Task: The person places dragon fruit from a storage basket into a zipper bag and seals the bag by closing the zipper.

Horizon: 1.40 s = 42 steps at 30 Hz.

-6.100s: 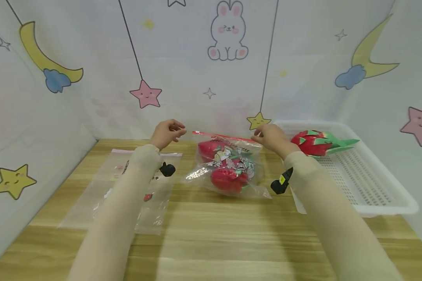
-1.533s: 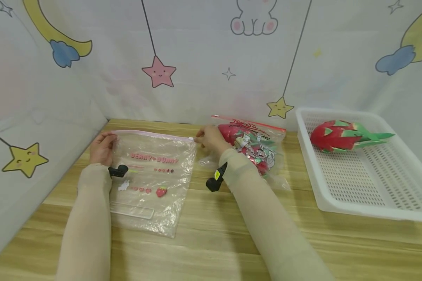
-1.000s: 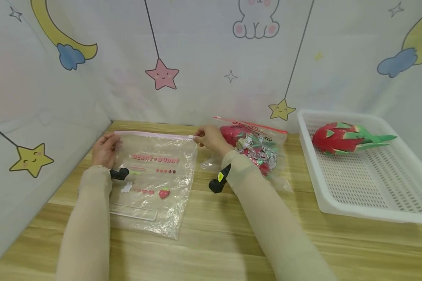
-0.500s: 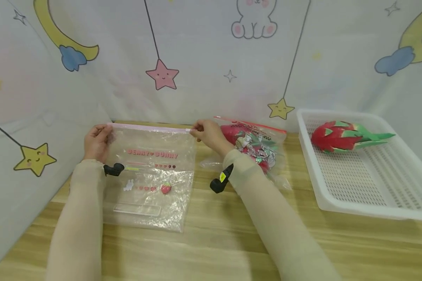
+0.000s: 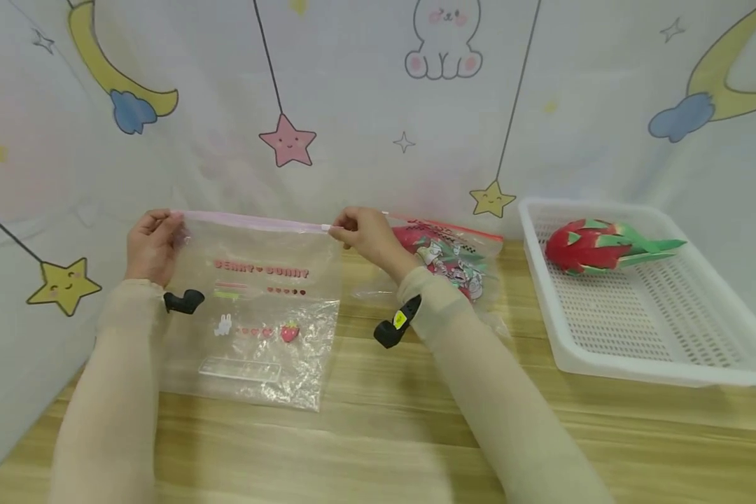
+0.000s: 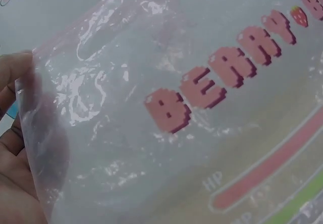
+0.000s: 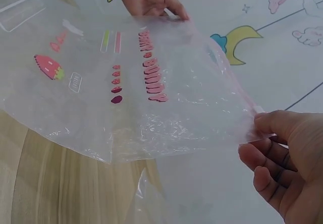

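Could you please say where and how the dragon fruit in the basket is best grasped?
The dragon fruit is probably best taken from above, around its plump body: it lies on its side near the basket's left wall, which could hinder sideways reaching, and its thin leaves look flimsier.

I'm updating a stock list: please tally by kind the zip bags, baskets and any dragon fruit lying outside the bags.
Zip bags: 2, the pink-zip bag held between left hand and right hand, and the red-zip bag
White basket: 1
Dragon fruit outside the bags: 1, in the basket
Total: 4
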### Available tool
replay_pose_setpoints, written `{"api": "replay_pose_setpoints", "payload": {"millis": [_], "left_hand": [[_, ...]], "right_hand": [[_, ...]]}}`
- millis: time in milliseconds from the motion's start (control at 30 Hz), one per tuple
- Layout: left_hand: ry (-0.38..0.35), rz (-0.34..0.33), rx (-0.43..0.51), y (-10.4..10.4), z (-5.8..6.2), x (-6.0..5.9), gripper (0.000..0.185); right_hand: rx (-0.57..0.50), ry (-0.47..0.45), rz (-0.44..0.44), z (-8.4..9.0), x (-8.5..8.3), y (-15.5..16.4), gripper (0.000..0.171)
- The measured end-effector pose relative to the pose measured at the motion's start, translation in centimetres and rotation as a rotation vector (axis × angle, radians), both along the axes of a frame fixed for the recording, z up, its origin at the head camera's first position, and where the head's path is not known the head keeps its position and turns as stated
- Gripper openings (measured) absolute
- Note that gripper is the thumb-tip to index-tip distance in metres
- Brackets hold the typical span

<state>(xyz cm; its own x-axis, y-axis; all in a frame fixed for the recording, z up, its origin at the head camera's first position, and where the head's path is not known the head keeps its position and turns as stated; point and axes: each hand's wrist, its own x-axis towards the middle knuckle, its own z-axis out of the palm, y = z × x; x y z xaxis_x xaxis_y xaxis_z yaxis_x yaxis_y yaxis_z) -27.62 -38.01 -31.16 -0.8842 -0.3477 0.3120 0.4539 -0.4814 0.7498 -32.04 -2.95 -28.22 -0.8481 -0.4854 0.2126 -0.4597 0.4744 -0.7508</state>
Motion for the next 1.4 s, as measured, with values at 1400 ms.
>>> {"api": "replay_pose_setpoints", "payload": {"millis": [1400], "left_hand": [[0.420,-0.189,-0.065,8.3,10.9,8.5,0.007]], "right_hand": [[-0.209,0.491,-0.011,10.8,9.0,9.5,0.014]]}}
